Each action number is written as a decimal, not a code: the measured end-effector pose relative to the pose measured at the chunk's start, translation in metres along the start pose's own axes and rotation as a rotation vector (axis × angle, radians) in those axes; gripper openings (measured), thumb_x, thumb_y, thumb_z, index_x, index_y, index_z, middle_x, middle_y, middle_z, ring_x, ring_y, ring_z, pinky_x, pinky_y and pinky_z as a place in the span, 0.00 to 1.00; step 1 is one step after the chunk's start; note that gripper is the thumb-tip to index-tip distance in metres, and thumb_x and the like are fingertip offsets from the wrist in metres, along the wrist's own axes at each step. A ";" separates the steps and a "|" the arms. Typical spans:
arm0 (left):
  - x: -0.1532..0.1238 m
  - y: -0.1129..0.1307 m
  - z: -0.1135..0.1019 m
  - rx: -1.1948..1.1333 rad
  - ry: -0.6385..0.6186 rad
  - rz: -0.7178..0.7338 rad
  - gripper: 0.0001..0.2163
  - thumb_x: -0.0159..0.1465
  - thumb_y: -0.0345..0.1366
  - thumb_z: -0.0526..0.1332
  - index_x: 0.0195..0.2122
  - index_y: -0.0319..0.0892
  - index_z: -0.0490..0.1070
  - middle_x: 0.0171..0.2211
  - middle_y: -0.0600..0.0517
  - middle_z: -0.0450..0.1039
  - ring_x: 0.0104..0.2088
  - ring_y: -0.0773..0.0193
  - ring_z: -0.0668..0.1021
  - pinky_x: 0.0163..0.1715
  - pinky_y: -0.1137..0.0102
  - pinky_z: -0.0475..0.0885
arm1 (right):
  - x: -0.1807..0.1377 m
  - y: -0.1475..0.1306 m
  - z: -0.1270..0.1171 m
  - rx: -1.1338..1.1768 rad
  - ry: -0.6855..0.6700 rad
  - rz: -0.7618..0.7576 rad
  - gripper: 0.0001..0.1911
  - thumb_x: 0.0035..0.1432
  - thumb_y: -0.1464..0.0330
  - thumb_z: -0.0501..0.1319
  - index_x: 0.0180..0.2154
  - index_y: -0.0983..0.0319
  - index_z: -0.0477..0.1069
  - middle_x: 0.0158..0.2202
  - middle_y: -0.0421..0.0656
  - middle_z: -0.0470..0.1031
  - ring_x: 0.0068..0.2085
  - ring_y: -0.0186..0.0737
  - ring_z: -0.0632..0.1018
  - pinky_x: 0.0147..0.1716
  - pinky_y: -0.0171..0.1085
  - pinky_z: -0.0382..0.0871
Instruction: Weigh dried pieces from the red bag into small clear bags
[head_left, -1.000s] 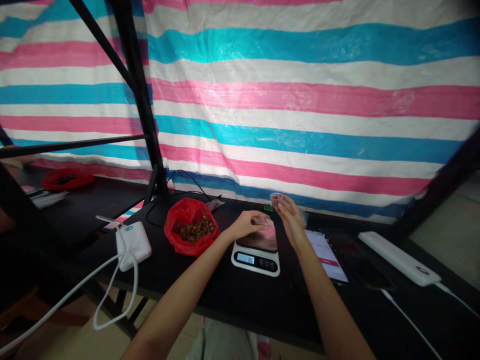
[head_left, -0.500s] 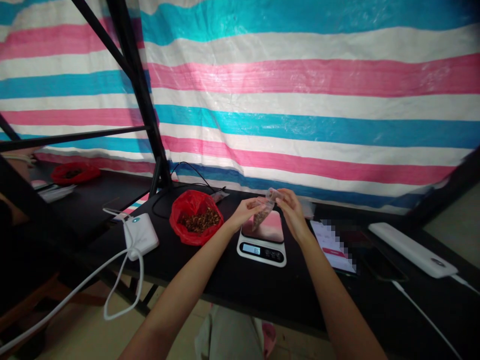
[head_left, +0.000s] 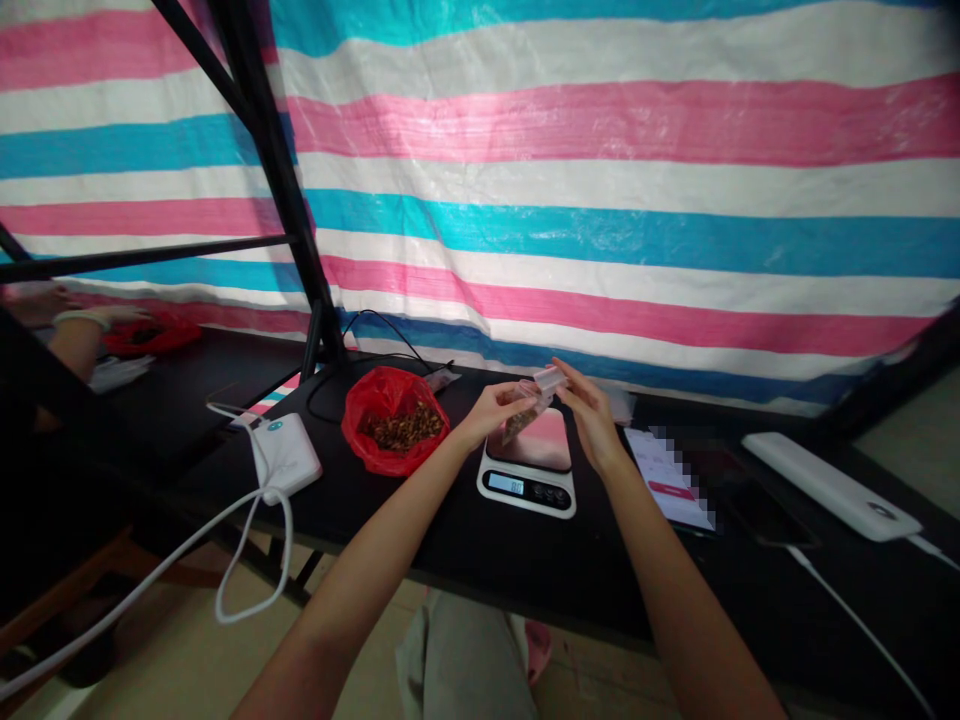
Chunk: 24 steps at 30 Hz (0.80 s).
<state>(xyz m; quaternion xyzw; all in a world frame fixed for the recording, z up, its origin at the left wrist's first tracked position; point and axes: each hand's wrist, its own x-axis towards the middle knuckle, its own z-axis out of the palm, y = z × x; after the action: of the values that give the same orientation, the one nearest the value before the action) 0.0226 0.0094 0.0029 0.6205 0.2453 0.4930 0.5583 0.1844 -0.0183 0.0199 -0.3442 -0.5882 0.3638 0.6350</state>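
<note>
Between my hands is a small clear plastic bag (head_left: pixel 519 424) with brown bits in its lower part, tilted above the scale. My left hand (head_left: pixel 491 412) pinches the bag's left side near the top. At its upper right edge, the fingers of my right hand (head_left: pixel 587 408) are closed on the bag's mouth. Just below sits a white kitchen scale (head_left: pixel 487 497) with a shiny plate and a lit display. To the left, an open red plastic bag (head_left: pixel 360 440) holds a heap of brown dried pieces (head_left: pixel 405 428).
A white power bank (head_left: pixel 289 455) with a looped cable lies at the left. On the right are a tablet (head_left: pixel 667 478), a dark phone (head_left: pixel 769 512) and a long white device (head_left: pixel 832 485). Another person's arm (head_left: pixel 79 340) reaches over the neighbouring table, near another red bag (head_left: pixel 176 335).
The small bag's mouth has tipped and flattened between my fingers, still over the scale. Another person's arm has come into view at the far left. The camera has tilted slightly.
</note>
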 end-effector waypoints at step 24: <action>0.005 -0.008 -0.022 0.590 0.468 0.368 0.04 0.56 0.30 0.61 0.33 0.41 0.73 0.37 0.49 0.71 0.41 0.64 0.73 0.39 0.71 0.68 | 0.008 0.085 -0.047 -0.559 0.234 0.053 0.22 0.51 0.65 0.54 0.49 0.59 0.63 0.46 0.47 0.70 0.37 0.40 0.73 0.42 0.45 0.66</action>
<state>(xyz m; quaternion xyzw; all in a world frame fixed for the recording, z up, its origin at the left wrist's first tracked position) 0.0069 0.0254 -0.0052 0.6585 0.3812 0.6210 0.1884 0.2272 0.0311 -0.0532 -0.5603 -0.5792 0.1624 0.5693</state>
